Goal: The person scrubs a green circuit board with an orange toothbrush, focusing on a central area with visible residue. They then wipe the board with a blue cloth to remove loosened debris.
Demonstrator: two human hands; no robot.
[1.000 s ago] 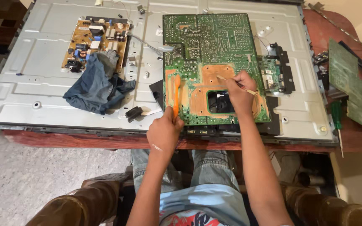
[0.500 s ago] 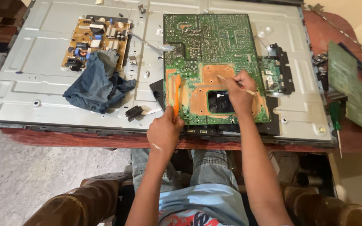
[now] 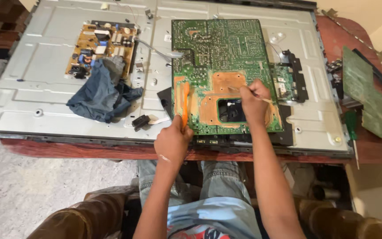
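A large green circuit board [image 3: 219, 57] with orange-brown patches lies solder side up on the grey metal back panel [image 3: 45, 88] of a flat screen. My left hand [image 3: 172, 141] is shut on an orange pry tool [image 3: 185, 104] that rests along the board's left edge. Over the board's lower middle, my right hand [image 3: 254, 102] grips a thin pale stick [image 3: 266, 100], beside a rectangular cut-out [image 3: 231, 110].
A yellow-brown power board [image 3: 102, 46] sits at the panel's upper left, with a blue cloth [image 3: 100, 93] below it. A small green board [image 3: 284, 82] lies right of the big one. Another green board [image 3: 365, 95] and screwdrivers [image 3: 352, 132] rest on the red table [image 3: 332, 40] at right.
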